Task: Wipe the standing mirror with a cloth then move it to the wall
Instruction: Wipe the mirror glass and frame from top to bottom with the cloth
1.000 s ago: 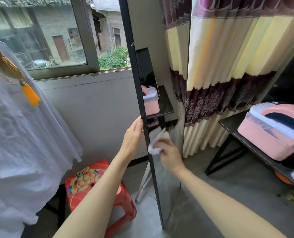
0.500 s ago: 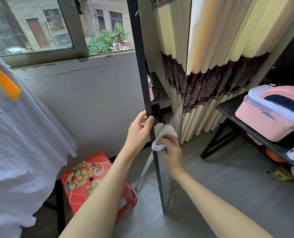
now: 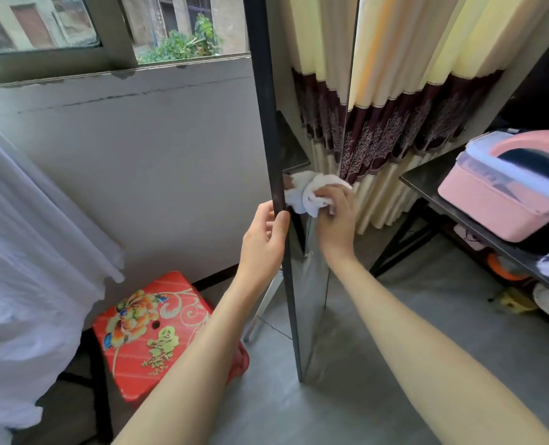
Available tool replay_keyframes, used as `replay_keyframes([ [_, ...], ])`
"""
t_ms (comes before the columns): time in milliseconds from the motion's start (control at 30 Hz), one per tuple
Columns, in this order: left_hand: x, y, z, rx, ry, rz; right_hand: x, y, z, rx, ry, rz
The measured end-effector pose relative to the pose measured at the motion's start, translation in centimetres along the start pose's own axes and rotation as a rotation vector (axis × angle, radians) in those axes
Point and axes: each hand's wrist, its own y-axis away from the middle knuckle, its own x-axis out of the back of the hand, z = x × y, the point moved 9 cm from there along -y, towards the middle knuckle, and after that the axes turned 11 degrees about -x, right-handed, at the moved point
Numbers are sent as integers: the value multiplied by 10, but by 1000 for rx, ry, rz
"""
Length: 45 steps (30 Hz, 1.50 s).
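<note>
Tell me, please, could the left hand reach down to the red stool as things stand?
Probably yes: the red stool stands just below the left hand with nothing between them, but that hand grips the mirror frame and would have to let go first.

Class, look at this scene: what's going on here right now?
A person is cleaning a tall black-framed standing mirror. The left hand grips the frame's edge to steady it, while the right hand presses a crumpled white cloth against the glass. The mirror stands by the window wall, beside a red floral plastic stool.
</note>
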Motion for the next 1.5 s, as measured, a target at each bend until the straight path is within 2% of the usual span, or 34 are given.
replay_keyframes([
  [100, -2, 10, -6, -52, -52, 75, -25, 15, 38, -64, 3, -85],
  [200, -8, 26, -24, -89, -88, 139, -34, 56, 111, -143, 64, -300],
  [300, -16, 31, -47, -93, -70, 148, -22, 61, 153, -232, 51, -296],
  [367, -19, 30, -50, -151, -69, 170, -12, 38, 139, -162, 38, -181],
  [500, -15, 29, -44, -251, -53, 262, 6, -12, 65, 142, -38, 52],
  [600, -15, 26, -49, -278, -28, 323, -5, -34, 52, 223, -106, -1],
  [700, -16, 23, -50, -331, -60, 381, -30, -34, 88, 257, -19, -111],
  [867, -21, 21, -50, -494, -131, 522, -50, -7, 177, 386, 169, -125],
  [1000, -23, 25, -51, -544, -195, 615, -54, -4, 236, 313, 265, -199],
  [1067, -23, 28, -45, -565, -250, 637, -40, -13, 229, 332, 265, -126],
  [1200, -21, 28, -27, -599, -274, 676, -10, -37, 157, 435, 105, 58],
  [1333, -22, 29, -15, -586, -358, 700, -7, -56, 98, 436, 21, 115],
  [1400, -23, 31, -15, -602, -433, 697, -19, -60, 94, 429, 32, 92],
  [1500, -22, 30, -13, -620, -595, 722, -36, -64, 147, 249, -4, 37],
])
